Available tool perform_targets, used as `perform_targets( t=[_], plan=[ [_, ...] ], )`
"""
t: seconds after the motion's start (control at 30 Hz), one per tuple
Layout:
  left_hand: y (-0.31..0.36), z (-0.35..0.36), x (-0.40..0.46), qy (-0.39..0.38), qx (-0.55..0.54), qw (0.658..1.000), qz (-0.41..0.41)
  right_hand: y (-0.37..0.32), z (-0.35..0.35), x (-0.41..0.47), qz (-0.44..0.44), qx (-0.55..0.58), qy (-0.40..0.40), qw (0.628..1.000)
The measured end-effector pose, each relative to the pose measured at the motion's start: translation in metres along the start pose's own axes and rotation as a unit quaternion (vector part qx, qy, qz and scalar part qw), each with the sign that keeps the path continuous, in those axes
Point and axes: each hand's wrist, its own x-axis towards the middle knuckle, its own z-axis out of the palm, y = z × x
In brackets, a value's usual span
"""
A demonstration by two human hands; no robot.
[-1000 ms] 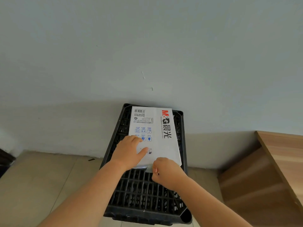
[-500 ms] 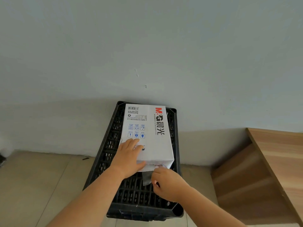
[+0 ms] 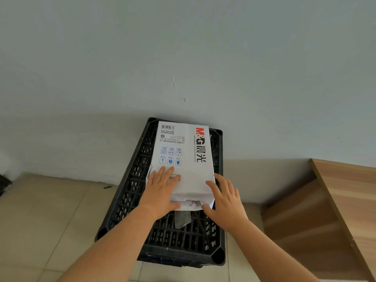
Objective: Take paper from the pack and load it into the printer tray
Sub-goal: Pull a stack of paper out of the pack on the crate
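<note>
Paper pack: white wrapper with red and black M&G branding, barcode and blue icons, lying flat on an upturned black plastic crate, its far end at the crate's far edge near the wall. Near end of wrapper torn open, white sheets visible in the gap; a loose grey strip of wrapper trails from it onto the crate's lattice top. Left hand: open, fingers spread, palm pressed flat on the pack's near left portion, gripping nothing. Right hand: open, fingers spread, resting against the pack's near right corner. Crate stands on a tiled floor. Wooden surface at the right, well apart.
</note>
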Motion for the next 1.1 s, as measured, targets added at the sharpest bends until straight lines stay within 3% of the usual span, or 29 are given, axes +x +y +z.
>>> perform_targets(
  t=[0.57,1.1],
  plan=[
    [0.005,0.001,-0.002,0.015,0.02,0.999,0.026,0.025,0.001,-0.018,0.07,-0.026,-0.022,0.997],
    [0.004,-0.007,-0.002,0.09,0.013,0.992,0.084,-0.002,0.002,-0.002,0.046,0.008,0.055,0.997]
  ],
)
